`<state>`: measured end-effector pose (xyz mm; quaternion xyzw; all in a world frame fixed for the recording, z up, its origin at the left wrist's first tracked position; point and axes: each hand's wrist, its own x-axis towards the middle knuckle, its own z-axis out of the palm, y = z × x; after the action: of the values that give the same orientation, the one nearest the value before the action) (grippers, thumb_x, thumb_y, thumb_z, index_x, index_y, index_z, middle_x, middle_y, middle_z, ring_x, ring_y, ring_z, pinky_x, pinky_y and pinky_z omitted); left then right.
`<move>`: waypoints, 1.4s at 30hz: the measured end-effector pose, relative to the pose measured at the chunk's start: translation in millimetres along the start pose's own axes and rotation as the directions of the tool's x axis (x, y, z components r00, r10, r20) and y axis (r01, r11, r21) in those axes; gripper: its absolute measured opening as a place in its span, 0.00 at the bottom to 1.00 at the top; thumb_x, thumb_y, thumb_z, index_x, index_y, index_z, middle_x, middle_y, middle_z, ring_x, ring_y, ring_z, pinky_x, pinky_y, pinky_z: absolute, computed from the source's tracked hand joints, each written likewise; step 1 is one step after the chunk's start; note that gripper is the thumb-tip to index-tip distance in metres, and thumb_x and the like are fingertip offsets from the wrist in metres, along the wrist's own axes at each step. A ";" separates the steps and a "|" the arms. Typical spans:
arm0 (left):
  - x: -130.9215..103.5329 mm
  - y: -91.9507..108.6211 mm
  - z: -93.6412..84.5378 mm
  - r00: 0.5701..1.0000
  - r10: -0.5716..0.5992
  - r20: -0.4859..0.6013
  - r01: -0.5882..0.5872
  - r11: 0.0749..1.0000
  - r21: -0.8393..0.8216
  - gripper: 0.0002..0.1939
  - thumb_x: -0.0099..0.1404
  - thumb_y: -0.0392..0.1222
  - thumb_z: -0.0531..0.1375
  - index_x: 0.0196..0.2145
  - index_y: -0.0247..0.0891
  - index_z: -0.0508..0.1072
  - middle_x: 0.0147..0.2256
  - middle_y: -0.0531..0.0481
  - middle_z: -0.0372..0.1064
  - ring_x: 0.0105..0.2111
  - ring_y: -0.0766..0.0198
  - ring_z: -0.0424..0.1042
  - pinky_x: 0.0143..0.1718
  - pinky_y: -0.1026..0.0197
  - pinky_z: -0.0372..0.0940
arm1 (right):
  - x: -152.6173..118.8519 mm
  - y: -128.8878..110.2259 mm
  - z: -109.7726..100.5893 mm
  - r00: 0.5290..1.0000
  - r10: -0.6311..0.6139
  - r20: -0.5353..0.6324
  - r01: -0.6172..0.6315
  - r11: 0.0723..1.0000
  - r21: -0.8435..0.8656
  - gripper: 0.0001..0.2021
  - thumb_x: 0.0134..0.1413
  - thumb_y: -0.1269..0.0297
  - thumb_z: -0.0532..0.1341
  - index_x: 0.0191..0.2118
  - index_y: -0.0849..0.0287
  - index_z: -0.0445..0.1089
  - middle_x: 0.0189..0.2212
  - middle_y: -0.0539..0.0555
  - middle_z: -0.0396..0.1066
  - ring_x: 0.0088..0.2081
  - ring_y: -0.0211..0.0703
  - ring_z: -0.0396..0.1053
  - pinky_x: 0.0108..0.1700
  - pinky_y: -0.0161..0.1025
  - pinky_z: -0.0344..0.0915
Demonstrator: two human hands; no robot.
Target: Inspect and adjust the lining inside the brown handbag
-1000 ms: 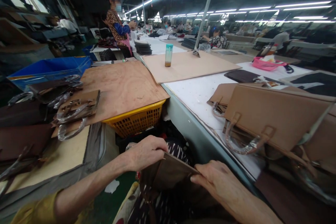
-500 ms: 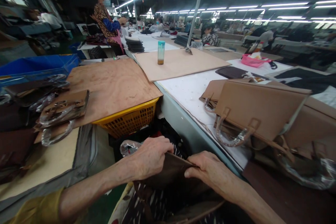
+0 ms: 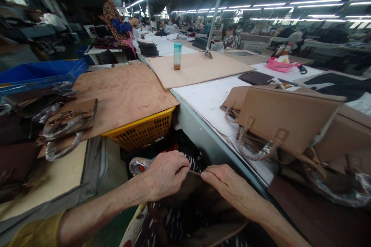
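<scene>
A dark brown leather piece [image 3: 189, 187] sat low down in the person's lap, right at the near edge of the worktable [image 3: 211, 102]. Both hands were pinching its top edge: the left hand [image 3: 165, 173] curled closed over the left corner, the right hand [image 3: 228, 187] with its fingertips clamped on the same edge, the two almost touching in the middle. Looked like they were mid-way through lining up or folding that edge, so the next move would probably need a steady two-handed grip and a bit of care keeping the edge straight. Just a guess though.

Under the piece there was black-and-white patterned fabric [image 3: 168, 227], and a scrap of clear plastic wrap [image 3: 138, 165] just beside the left hand. Behind that, a yellow basket [image 3: 145, 131] tucked under a plywood board [image 3: 121, 92], with a brown bag panel with wrapped handles [image 3: 69, 121] lying on the board's left end. On the right, a stack of tan handbags [image 3: 290, 123] lay on the table. Farther back stood a small bottle with a teal cap [image 3: 177, 56] on another board, and a standing co-worker [image 3: 117, 23] well apart.
</scene>
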<state>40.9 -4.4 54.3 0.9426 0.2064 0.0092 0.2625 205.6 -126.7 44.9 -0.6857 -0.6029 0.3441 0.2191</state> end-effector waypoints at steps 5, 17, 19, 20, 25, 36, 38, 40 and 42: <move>-1.6 2.4 4.7 1.000 -0.028 -0.006 0.029 0.999 0.035 0.11 0.61 0.37 0.49 0.27 0.39 0.70 0.29 0.53 0.68 0.32 0.64 0.67 0.34 0.63 0.58 | 0.5 0.8 2.2 0.998 0.065 0.004 -0.065 0.998 -0.022 0.20 0.63 0.57 0.47 0.20 0.59 0.58 0.18 0.44 0.57 0.24 0.35 0.57 0.28 0.34 0.49; 2.0 7.8 2.4 0.993 -0.119 0.013 0.118 0.992 0.031 0.10 0.56 0.36 0.49 0.22 0.39 0.68 0.26 0.53 0.69 0.29 0.64 0.66 0.30 0.63 0.54 | 2.5 -2.2 0.5 0.988 0.134 0.073 -0.138 0.989 0.054 0.21 0.61 0.53 0.46 0.20 0.58 0.51 0.18 0.44 0.46 0.22 0.35 0.48 0.23 0.34 0.44; 1.7 9.5 2.1 0.991 -0.133 0.006 0.133 0.991 0.033 0.10 0.56 0.36 0.49 0.22 0.39 0.68 0.26 0.53 0.69 0.29 0.64 0.66 0.31 0.63 0.54 | 2.8 -1.7 1.3 0.984 0.152 0.097 -0.161 0.983 0.090 0.20 0.60 0.52 0.46 0.20 0.57 0.49 0.18 0.44 0.45 0.22 0.35 0.47 0.22 0.34 0.44; 1.4 10.2 2.3 0.990 -0.139 0.002 0.139 0.990 0.035 0.10 0.56 0.36 0.48 0.22 0.39 0.68 0.26 0.53 0.68 0.29 0.64 0.66 0.31 0.63 0.54 | 3.1 -1.3 1.9 0.982 0.159 0.101 -0.170 0.980 0.103 0.20 0.60 0.52 0.46 0.20 0.57 0.49 0.18 0.44 0.44 0.22 0.35 0.46 0.22 0.34 0.44; -0.6 10.9 5.7 0.990 -0.138 0.002 0.138 0.990 0.035 0.10 0.57 0.36 0.49 0.23 0.39 0.68 0.26 0.53 0.68 0.29 0.63 0.66 0.31 0.63 0.55 | 5.2 1.7 5.6 0.982 0.171 0.074 -0.179 0.976 0.124 0.21 0.60 0.51 0.45 0.20 0.58 0.50 0.18 0.44 0.44 0.21 0.34 0.46 0.22 0.34 0.43; 0.1 4.5 7.5 0.995 -0.082 0.053 0.081 0.996 0.021 0.12 0.64 0.41 0.51 0.28 0.39 0.72 0.30 0.53 0.70 0.32 0.63 0.68 0.33 0.63 0.58 | 3.5 -5.4 6.0 0.989 0.145 -0.042 -0.149 0.983 -0.105 0.23 0.61 0.53 0.47 0.18 0.59 0.59 0.16 0.46 0.56 0.22 0.36 0.53 0.25 0.35 0.46; 1.6 4.4 7.3 0.996 -0.062 0.058 0.059 0.997 0.056 0.12 0.64 0.41 0.51 0.28 0.39 0.72 0.29 0.53 0.70 0.32 0.62 0.68 0.33 0.63 0.58 | 3.1 -5.5 6.1 0.989 0.136 -0.052 -0.143 0.978 -0.150 0.24 0.61 0.53 0.47 0.18 0.59 0.61 0.17 0.47 0.60 0.22 0.37 0.56 0.26 0.35 0.47; 2.7 4.6 8.6 0.998 -0.036 0.053 0.031 0.996 0.089 0.13 0.64 0.40 0.51 0.27 0.38 0.71 0.28 0.52 0.69 0.30 0.62 0.68 0.32 0.63 0.57 | 2.7 -5.1 6.5 0.991 0.111 -0.075 -0.124 0.974 -0.189 0.24 0.62 0.54 0.47 0.19 0.59 0.63 0.18 0.48 0.64 0.24 0.38 0.59 0.27 0.36 0.49; 3.0 4.9 10.6 0.999 -0.024 0.042 0.020 0.995 0.100 0.12 0.64 0.40 0.51 0.26 0.38 0.70 0.27 0.53 0.69 0.29 0.63 0.67 0.31 0.63 0.57 | 2.2 -5.9 6.8 0.992 0.097 -0.081 -0.113 0.971 -0.213 0.23 0.62 0.55 0.47 0.20 0.58 0.65 0.19 0.49 0.67 0.25 0.40 0.62 0.28 0.36 0.50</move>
<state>47.0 -12.2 47.4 0.9521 0.2114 -0.0243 0.2195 196.7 -124.3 44.1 -0.7480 -0.5917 0.2631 0.1454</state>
